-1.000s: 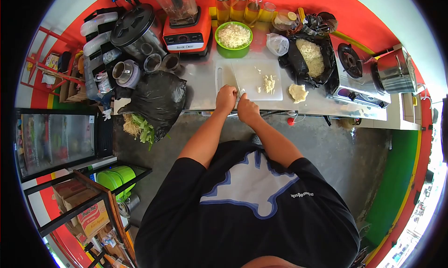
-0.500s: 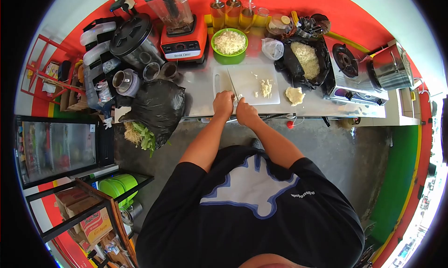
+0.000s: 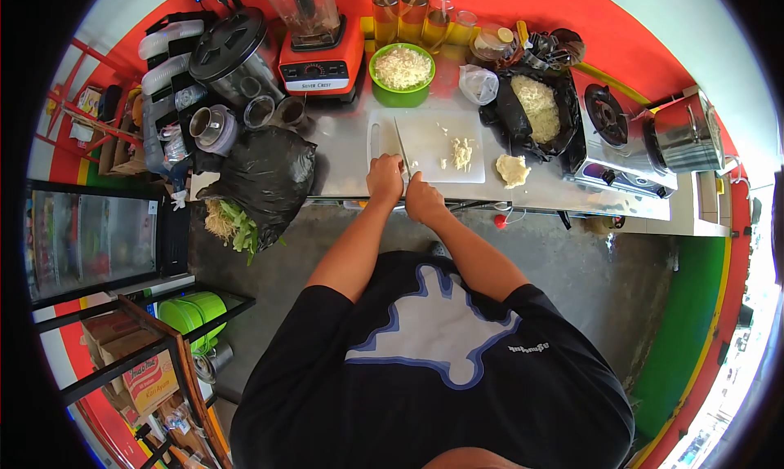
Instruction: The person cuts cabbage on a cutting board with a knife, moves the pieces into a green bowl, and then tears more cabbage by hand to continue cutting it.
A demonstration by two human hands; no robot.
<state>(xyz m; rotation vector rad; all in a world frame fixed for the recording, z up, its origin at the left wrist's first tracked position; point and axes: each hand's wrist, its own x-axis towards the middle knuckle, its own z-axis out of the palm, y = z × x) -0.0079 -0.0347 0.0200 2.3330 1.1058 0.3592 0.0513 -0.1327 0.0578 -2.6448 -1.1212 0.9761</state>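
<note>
My right hand (image 3: 424, 200) is closed around the handle of a knife (image 3: 403, 142), whose blade points away from me over a white cutting board (image 3: 384, 130). Close to the blade's left side, my left hand (image 3: 385, 178) is curled at the board's front edge; what its fingers hold is hidden. Small pale bits lie just right of the blade. Farther right on the board is a little heap of pale chopped strips (image 3: 462, 155). A pale, uneven lump (image 3: 512, 171) rests on the steel counter (image 3: 339, 163) beside the board.
Behind the board stands a green bowl (image 3: 402, 97) of pale shreds. A black bag (image 3: 510, 124) holding more shreds sits right, near a stove (image 3: 608, 171). To the left are a red blender (image 3: 320, 67) and a black plastic bag (image 3: 273, 175) with leafy greens (image 3: 242, 228).
The view has shifted slightly, so the counter things appear a little to the left. Both hands stay at the board's front edge, with the knife still in my right hand.
</note>
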